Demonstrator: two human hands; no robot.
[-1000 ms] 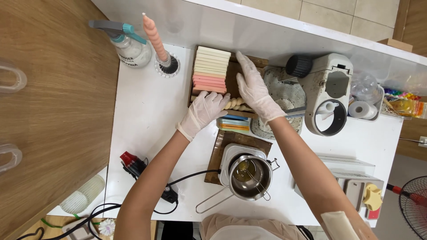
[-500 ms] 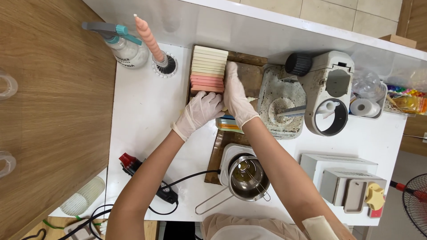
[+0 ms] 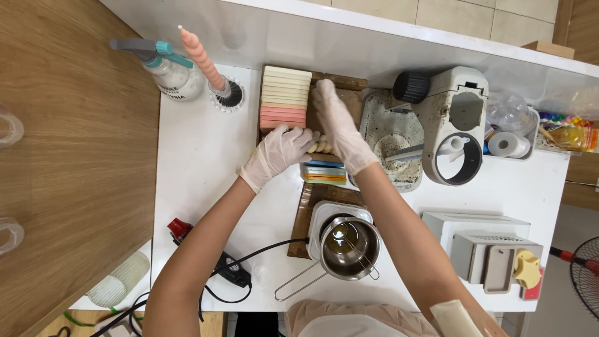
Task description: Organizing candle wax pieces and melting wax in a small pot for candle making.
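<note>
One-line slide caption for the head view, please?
Gloved left hand and right hand at cream-and-pink wax slabs in a wooden tray.

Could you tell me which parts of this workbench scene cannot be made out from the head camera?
- Head view: the cream twisted candle is mostly covered by the left hand and right hand.
- The wooden tray: its floor lies under the right hand.
- The fan is cut off by the right edge.

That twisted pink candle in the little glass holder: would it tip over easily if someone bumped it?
Probably. The pink candle is tall, thin and already leaning, and its glass holder looks small and low. Its spiral, likely wax body might snap rather than bend. Lying down, it would likely roll.
</note>
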